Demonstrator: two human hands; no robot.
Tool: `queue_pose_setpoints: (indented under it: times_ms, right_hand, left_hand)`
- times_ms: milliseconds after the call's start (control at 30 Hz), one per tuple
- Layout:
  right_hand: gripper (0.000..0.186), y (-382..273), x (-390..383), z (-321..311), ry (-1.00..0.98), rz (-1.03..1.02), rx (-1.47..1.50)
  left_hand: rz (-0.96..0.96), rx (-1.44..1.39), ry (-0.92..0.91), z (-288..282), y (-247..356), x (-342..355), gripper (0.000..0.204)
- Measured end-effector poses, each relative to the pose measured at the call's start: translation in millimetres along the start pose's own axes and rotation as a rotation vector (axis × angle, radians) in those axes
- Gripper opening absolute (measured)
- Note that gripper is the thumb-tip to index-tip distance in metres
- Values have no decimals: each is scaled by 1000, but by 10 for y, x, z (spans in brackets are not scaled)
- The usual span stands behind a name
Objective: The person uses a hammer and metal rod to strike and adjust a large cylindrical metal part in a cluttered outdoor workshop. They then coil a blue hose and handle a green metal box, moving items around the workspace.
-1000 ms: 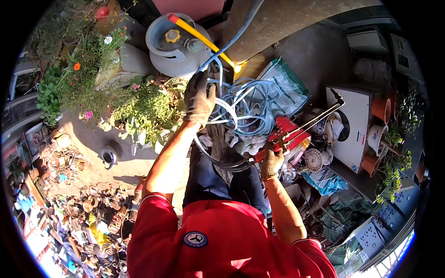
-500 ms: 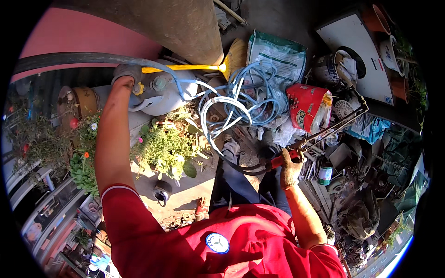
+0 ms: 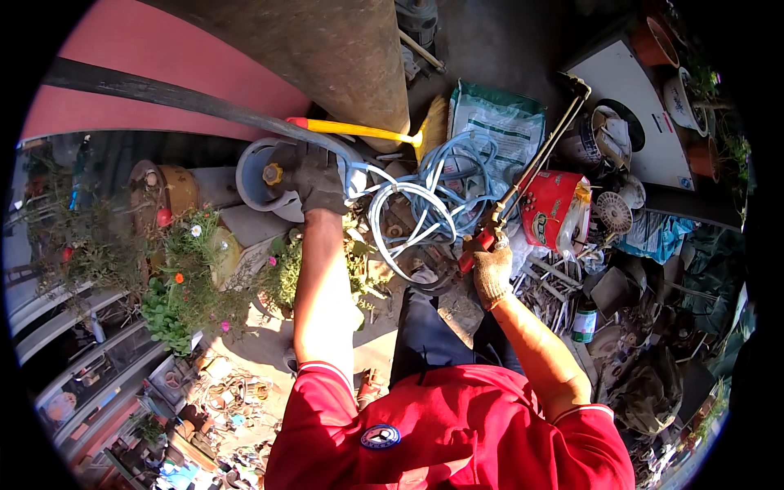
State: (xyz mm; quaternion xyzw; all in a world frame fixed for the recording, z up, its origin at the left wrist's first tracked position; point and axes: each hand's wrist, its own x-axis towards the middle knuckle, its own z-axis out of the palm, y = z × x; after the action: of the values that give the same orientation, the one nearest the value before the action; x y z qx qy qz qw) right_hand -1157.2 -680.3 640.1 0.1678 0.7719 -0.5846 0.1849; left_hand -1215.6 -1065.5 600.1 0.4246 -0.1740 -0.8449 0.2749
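Note:
My left hand (image 3: 317, 181), in a dark glove, is closed at the right side of a grey gas cylinder (image 3: 249, 184), by its collar; the fingertips are partly lost in shadow. Inside the collar shows a yellow valve knob (image 3: 272, 173). My right hand (image 3: 493, 276), in a tan work glove, grips the red handle of a gas torch (image 3: 531, 169). Its long brass tubes slant up and away to a bent tip. Pale blue hose (image 3: 416, 208) lies in loose loops between my hands, and a dark stretch of it runs toward the torch handle.
Beyond the hose are a yellow-handled broom (image 3: 359, 129), a green-and-white sack (image 3: 498, 118) and a red bag (image 3: 555, 211). A thick brown post (image 3: 327, 57) rises at the back. Flowering plants (image 3: 196, 253) stand left; scrap and a small can (image 3: 585, 322) lie right.
My left hand has moved right, from the cylinder's far left to its right side, and the cylinder looks tilted. The torch has swung up, its tip now pointing away from me.

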Motion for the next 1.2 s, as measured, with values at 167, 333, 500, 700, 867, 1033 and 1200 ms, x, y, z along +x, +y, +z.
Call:
queue_pose_setpoints:
  times_ms: [167,333,500,700,867,1033,1200]
  right_hand:
    - [31,145,-182,-237,-14,28,-112]
    - [31,335,-228,-564,39,90,61]
    - [30,312,-235,-618,76,100,34]
    - [30,431,-339,-760,105,99,157]
    - [30,480,-410,-1034,89,219,289]
    - [33,306,-372,-1032,72,188,79]
    - [30,115,-380,-1237,49,271,250]
  left_hand:
    - [406,552,24,-498,-960,376,32]
    - [287,1355,66,-244,-1610,-75,13]
    - [1228,2256,-448,120,-1391,-10,23]
    - [304,3026,-295,558,-76,779,35]
    - [278,3163,-93,596,874,861,34]
    - [195,3023,14,104,1711,970,40]
    - [423,3120,-359,1514,854,-483,35]
